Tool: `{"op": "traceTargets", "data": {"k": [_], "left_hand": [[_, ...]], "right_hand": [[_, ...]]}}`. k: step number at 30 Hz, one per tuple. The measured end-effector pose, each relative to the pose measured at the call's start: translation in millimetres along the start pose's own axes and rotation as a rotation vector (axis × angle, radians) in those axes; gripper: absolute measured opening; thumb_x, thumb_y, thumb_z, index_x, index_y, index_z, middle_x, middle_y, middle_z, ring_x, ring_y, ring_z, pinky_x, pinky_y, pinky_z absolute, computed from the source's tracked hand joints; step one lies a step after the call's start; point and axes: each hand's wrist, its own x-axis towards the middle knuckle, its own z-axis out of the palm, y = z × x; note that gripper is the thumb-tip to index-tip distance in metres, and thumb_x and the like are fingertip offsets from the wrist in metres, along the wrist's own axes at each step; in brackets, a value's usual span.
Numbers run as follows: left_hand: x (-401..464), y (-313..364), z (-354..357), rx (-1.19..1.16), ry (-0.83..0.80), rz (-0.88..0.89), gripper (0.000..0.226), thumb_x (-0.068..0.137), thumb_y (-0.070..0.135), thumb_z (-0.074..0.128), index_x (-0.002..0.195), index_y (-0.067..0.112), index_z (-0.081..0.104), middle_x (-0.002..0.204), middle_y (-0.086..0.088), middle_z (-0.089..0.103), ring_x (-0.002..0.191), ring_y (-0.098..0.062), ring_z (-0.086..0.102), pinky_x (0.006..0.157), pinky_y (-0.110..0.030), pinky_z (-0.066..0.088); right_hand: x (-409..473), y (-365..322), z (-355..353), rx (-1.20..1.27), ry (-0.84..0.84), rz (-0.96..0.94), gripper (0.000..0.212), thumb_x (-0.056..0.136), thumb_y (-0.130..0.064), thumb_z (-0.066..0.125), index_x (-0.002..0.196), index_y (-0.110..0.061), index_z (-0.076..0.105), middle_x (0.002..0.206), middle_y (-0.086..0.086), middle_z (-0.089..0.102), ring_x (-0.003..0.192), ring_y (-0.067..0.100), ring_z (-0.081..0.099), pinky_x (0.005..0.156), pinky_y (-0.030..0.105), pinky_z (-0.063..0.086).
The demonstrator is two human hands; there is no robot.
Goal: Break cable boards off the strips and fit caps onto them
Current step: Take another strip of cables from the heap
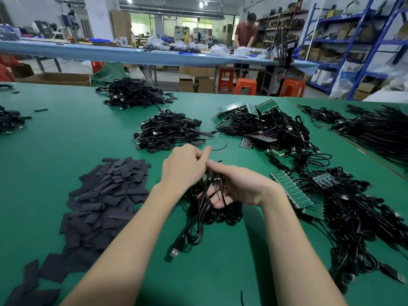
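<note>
In the head view, the left hand (184,166) pinches and the right hand (237,186) grasps a board strip (209,176) with limp black cables (198,217) above the green surface (66,133); it looks light, thin and brittle, best held at the edges beside the break line.

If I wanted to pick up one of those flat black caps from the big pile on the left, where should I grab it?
Take a loose cap at the pile's near edge, such as this black cap lying apart on the green table. It lies flat and thin, so come from above and pinch its short edges with thumb and forefinger, probably lifting one edge first.
</note>
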Motion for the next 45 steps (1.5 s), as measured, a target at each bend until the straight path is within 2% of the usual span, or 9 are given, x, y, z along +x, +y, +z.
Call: {"op": "traceTargets", "data": {"k": [5,10,16,22,29,33,39,43,45], "left_hand": [[3.5,-13.7,-0.5,0.041,0.051,-0.015,0.068,0.1,0.054,0.047,0.046,0.013,0.037,0.048,0.002,0.041,0.064,-0.034,0.055,0.065,-0.035,0.047],[5.0,-11.3,1.8,-0.021,0.063,-0.027,0.067,0.1,0.057,0.043,0.049,0.015,0.039,0.052,0.0,0.045,0.068,-0.033,0.054,0.065,-0.036,0.044],[2.3,-4.1,11.2,0.036,0.145,-0.046,0.069,0.101,0.061,0.037,0.054,0.013,0.056,0.063,-0.005,0.061,0.07,-0.033,0.058,0.064,-0.035,0.04],[1.3,-5.8,14.5,-0.035,0.151,-0.002,0.071,0.1,0.059,0.041,0.048,0.01,0.041,0.044,0.0,0.041,0.056,-0.024,0.049,0.053,-0.032,0.029],[-0.8,-10.7,13.0,-0.363,0.078,-0.014,0.072,0.1,0.051,0.05,0.038,0.016,0.04,0.036,0.003,0.028,0.04,-0.013,0.03,0.052,-0.031,0.028],[1.3,-18.7,10.3,-0.56,0.057,-0.043,0.071,0.101,0.047,0.052,0.038,0.016,0.046,0.036,0.008,0.041,0.038,-0.008,0.04,0.051,-0.018,0.035],[-1.7,-18.7,11.6,-0.153,-0.274,-0.064,0.067,0.099,0.06,0.043,0.062,0.007,0.06,0.043,0.007,0.04,0.044,-0.015,0.039,0.056,-0.028,0.035],[-3.1,-17.8,-1.4,-0.253,-0.528,-0.062,0.062,0.095,0.07,0.042,0.057,0.022,0.057,0.054,0.004,0.041,0.046,-0.014,0.036,0.056,-0.03,0.03],[-3.7,-21.6,-7.3,-0.339,-0.561,-0.074,0.061,0.095,0.069,0.042,0.063,0.024,0.065,0.067,0.005,0.061,0.063,-0.013,0.054,0.075,-0.032,0.043]], "right_hand": [[8.1,-0.3,-14.8,0.076,0.225,-0.163,0.02,0.091,-0.027,0.073,0.097,-0.01,0.067,0.084,0.006,0.064,0.071,0.018,0.072,0.061,0.023,0.059],[18.3,6.3,-4.9,0.152,0.211,-0.15,0.011,0.088,-0.013,0.075,0.086,-0.012,0.065,0.064,-0.004,0.064,0.067,0.014,0.073,0.055,0.017,0.054],[19.4,6.9,-5.7,0.167,0.195,-0.135,0.011,0.084,-0.017,0.079,0.075,-0.019,0.071,0.073,-0.002,0.069,0.067,0.009,0.069,0.058,0.017,0.055],[17.3,7.2,-8.7,0.233,0.143,-0.126,0.022,0.06,-0.022,0.084,0.076,-0.015,0.071,0.078,-0.002,0.068,0.069,0.007,0.062,0.063,0.016,0.055],[16.4,6.7,-2.9,0.349,0.052,-0.112,0.006,0.069,-0.017,0.075,0.064,-0.018,0.076,0.068,-0.005,0.069,0.063,0.006,0.068,0.056,0.014,0.054],[10.1,2.1,-4.2,0.38,0.07,-0.118,0.006,0.068,-0.022,0.076,0.063,-0.021,0.078,0.067,-0.005,0.068,0.062,0.005,0.068,0.053,0.012,0.053],[-0.5,-17.8,-19.2,0.385,0.294,-0.247,0.016,0.075,-0.02,0.081,0.088,-0.015,0.071,0.072,-0.001,0.071,0.058,0.007,0.065,0.047,0.013,0.05],[3.8,-20.2,-14.3,0.19,0.453,-0.278,0.016,0.085,-0.017,0.08,0.098,-0.017,0.072,0.078,-0.003,0.074,0.051,0.007,0.062,0.056,0.02,0.053],[8.3,-16.8,-8.1,0.126,0.48,-0.255,0.014,0.084,-0.017,0.08,0.096,-0.017,0.073,0.075,-0.005,0.072,0.052,0.008,0.061,0.053,0.019,0.051]]}}
